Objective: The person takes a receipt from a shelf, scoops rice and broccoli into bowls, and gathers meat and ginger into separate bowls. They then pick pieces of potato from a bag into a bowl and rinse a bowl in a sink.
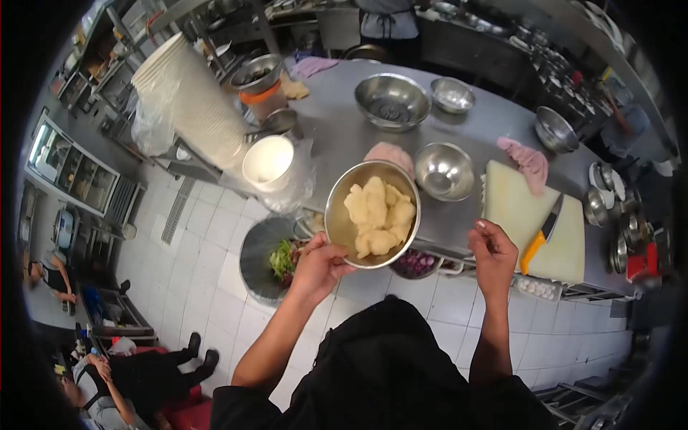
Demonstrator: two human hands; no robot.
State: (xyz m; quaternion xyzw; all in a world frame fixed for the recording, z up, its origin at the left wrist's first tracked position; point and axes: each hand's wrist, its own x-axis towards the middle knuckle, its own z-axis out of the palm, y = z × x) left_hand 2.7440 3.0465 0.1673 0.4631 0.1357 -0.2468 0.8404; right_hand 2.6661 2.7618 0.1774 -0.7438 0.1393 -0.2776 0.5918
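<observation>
My left hand [319,264] grips the near rim of a steel bowl [340,218] and holds it up in front of me. Inside lie several pale yellow peeled chunks [378,215]. My right hand [491,252] hovers to the right of the bowl with its fingers curled closed and nothing visible in them. It is just in front of the counter edge, near a white cutting board [516,208] on which an orange-handled knife [542,233] lies.
On the steel counter [337,136] stand empty steel bowls [443,170] [392,100] [452,94], pink cloths [529,162] and a tall stack of white cups [193,100]. A bin with scraps [276,261] is on the tiled floor at left. People sit at lower left.
</observation>
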